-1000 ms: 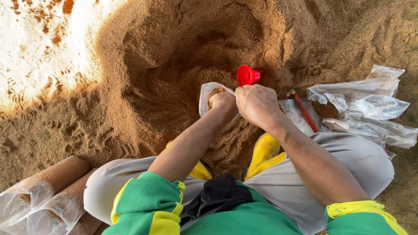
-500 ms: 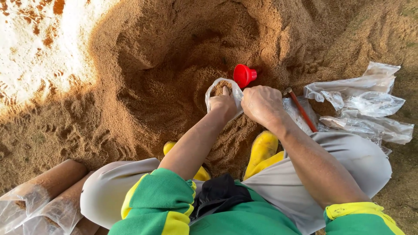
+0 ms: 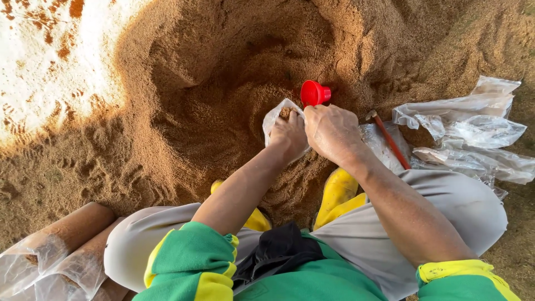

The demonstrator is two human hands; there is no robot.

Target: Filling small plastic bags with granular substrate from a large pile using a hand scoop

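Bag [image 3: 274,118] mouth held open by left hand [image 3: 290,134] — right hand [image 3: 331,131], fingers curled, presses sawdust [image 3: 223,83] in; red funnel [image 3: 314,92] at 12 o'clock. Keep the rim upright, pack firmly.

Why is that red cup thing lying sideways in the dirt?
The red funnel lies tipped on its side in the loose brown heap, beside the clear bag that the left hand and right hand grip. Nothing else stands out.
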